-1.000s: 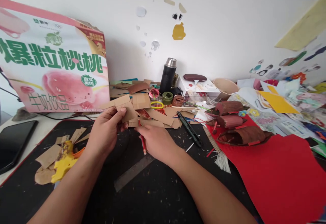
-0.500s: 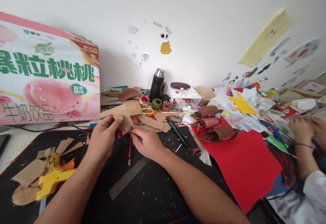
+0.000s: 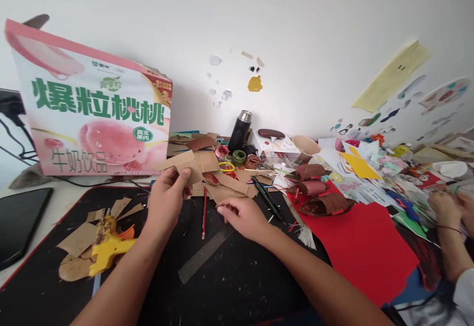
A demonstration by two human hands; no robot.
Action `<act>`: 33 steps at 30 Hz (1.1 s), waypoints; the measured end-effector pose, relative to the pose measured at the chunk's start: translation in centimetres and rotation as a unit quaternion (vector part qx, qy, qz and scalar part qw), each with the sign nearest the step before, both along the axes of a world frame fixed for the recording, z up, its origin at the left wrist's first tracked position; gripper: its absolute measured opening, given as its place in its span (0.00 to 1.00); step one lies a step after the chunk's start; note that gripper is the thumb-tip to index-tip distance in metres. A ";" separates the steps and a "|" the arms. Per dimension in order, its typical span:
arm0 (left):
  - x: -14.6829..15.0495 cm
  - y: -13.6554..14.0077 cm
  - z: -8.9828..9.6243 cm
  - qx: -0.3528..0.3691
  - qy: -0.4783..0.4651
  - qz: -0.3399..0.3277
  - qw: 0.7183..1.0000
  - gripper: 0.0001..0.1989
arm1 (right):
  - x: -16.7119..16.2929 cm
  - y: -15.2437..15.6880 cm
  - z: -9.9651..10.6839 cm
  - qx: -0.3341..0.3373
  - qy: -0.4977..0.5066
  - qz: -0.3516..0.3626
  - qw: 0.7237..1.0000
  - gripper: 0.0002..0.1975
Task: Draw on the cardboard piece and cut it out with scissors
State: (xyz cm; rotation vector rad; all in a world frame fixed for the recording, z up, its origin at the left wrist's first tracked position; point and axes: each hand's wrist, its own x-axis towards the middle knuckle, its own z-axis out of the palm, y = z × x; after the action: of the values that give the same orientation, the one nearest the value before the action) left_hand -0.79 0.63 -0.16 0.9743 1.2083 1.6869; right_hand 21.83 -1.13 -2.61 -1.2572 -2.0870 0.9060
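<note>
Here, we have a black mat (image 3: 222, 291) spread beneath both our arms, its surface flecked with small bits. Behind it, on the left, stands a big pink-and-white carton (image 3: 107, 118) printed with peaches. On the right we see a red sheet (image 3: 366, 247), with three brown boat-like shapes (image 3: 326, 204) near its far end. Beyond that sheet, at the right edge, another person's hand (image 3: 444, 207) shows.

Our left hand (image 3: 171, 192) is raised over the mat's far part; our right hand (image 3: 246, 217) hovers or rests over the middle, fingers loosely curled, and we cannot tell whether its fingertips hold anything small. A yellow glue gun (image 3: 109, 249) lies beside our left forearm, and a black bottle (image 3: 240, 133) stands near the wall. Beyond our right hand lies a dark cutter (image 3: 268, 200). The piece of cardboard (image 3: 194, 172) is pinched between our left thumb and fingers, held up before the other scraps. Between our hands, a slim red pencil (image 3: 205, 212) lies on the mat, touched by neither.
</note>
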 end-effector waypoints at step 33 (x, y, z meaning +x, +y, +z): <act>1.0 -1.3 0.8 0.047 -0.051 0.079 0.994 0.11 | -0.9 -1.7 1.2 0.045 -0.155 -0.048 0.986 0.13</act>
State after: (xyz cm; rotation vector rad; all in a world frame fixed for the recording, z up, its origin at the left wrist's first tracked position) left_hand 0.19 -0.67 0.65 0.8545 1.1738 1.9090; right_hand 20.98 -2.79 -1.42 -1.5143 -2.2510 0.5966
